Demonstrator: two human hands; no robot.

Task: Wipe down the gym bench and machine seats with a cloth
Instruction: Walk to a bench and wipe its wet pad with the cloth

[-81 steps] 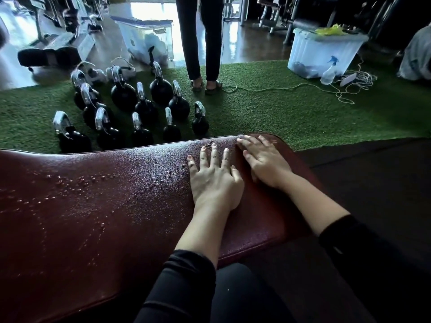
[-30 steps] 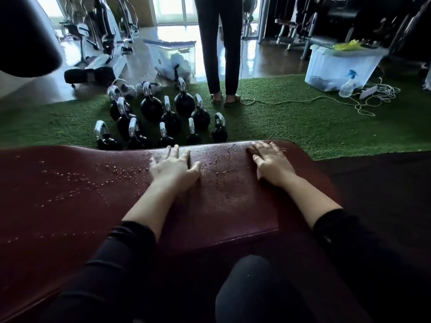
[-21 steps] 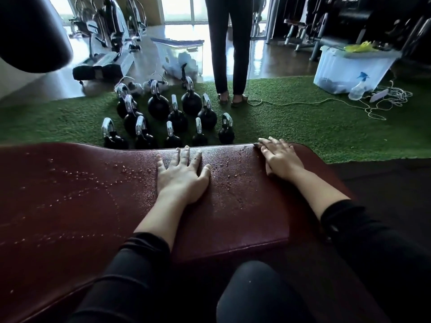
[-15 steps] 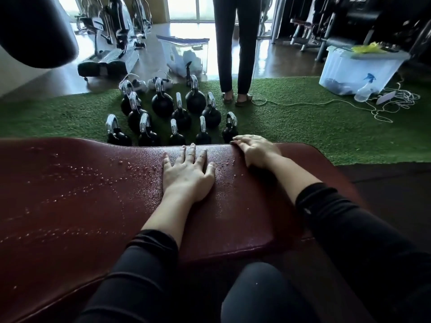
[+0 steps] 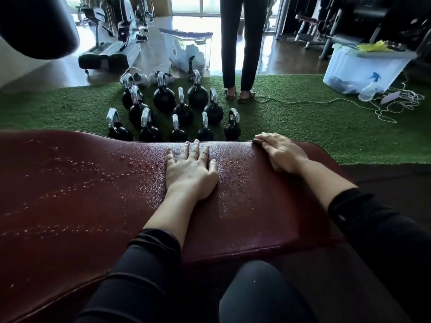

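Note:
A dark red padded gym bench (image 5: 81, 194) fills the lower half of the head view, its surface dotted with lines of water droplets. My left hand (image 5: 190, 172) lies flat on the pad near its far edge, fingers straight and slightly spread. My right hand (image 5: 281, 152) rests palm down further right at the far edge, fingers pointing left and curving over the rim. Neither hand holds anything. No cloth is in either hand; a yellow cloth (image 5: 373, 45) lies on a far bin.
Several black kettlebells (image 5: 177, 113) stand on green turf just beyond the bench. A person (image 5: 242, 47) stands behind them. A clear storage bin (image 5: 363, 68) with a spray bottle (image 5: 370, 88) and tangled cord sits at right, another bin (image 5: 189, 50) at centre back.
My right hand slid left along the far edge then back right a little. My left hand stayed flat on the pad, shifting slightly right. The camera view tilted.

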